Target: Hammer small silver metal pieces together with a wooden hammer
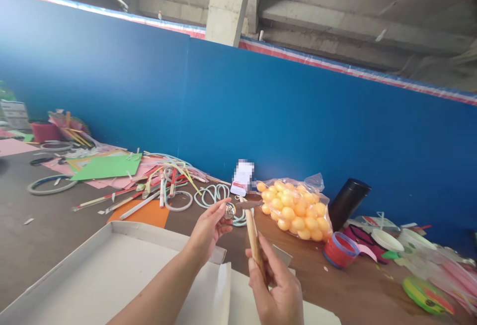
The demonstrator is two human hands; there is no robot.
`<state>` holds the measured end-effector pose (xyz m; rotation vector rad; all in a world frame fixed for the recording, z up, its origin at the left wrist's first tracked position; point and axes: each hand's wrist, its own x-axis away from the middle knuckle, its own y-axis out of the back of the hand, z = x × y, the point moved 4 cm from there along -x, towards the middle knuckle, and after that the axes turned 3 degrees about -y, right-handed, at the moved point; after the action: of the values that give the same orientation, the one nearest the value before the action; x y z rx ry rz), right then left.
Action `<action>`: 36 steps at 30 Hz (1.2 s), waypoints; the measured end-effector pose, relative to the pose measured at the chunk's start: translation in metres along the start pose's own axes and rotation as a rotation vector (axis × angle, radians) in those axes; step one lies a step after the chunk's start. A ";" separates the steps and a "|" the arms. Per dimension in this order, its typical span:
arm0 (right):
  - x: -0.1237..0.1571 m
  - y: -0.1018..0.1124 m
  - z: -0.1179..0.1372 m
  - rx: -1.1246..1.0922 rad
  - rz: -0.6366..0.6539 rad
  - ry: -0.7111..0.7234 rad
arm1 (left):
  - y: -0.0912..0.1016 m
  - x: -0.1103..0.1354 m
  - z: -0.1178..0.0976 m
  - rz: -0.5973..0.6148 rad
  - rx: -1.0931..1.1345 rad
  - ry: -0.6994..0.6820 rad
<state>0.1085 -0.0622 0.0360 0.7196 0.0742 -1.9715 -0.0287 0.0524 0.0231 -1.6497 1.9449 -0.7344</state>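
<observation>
Between the fingertips of my left hand [210, 228] is a small round silvery thing [230, 210] with a dimpled or dotted surface; I cannot make out its kind. My right hand [276, 285] is closed round the pale wooden handle of a small hammer [255, 245], held upright at a tilt. Its narrow dark head crosses near the handle's top, with one end close to the silvery thing; whether they touch I cannot tell. Both hands are above the near edge of the table, over an open white cardboard box [93, 265].
A clear bag of orange balls [294, 208] lies behind my hands, beside a black cylinder [348, 203] and a red tape roll [340, 250]. Paper sheets [108, 167], sticks and pale tubing [212, 195] clutter the left. A phone [243, 178] leans on the blue partition [298, 116].
</observation>
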 end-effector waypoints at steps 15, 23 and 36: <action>0.000 -0.005 -0.004 0.069 0.082 0.054 | 0.000 0.001 -0.002 0.014 -0.196 -0.120; 0.000 -0.005 -0.007 0.079 0.077 0.050 | -0.003 0.004 -0.006 -0.067 -0.224 -0.132; -0.002 -0.006 -0.013 0.092 0.099 0.006 | 0.002 -0.001 -0.002 -0.056 -0.351 -0.148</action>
<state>0.1098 -0.0526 0.0248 0.7744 -0.0483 -1.8877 -0.0316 0.0535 0.0232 -1.9072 2.0115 -0.2882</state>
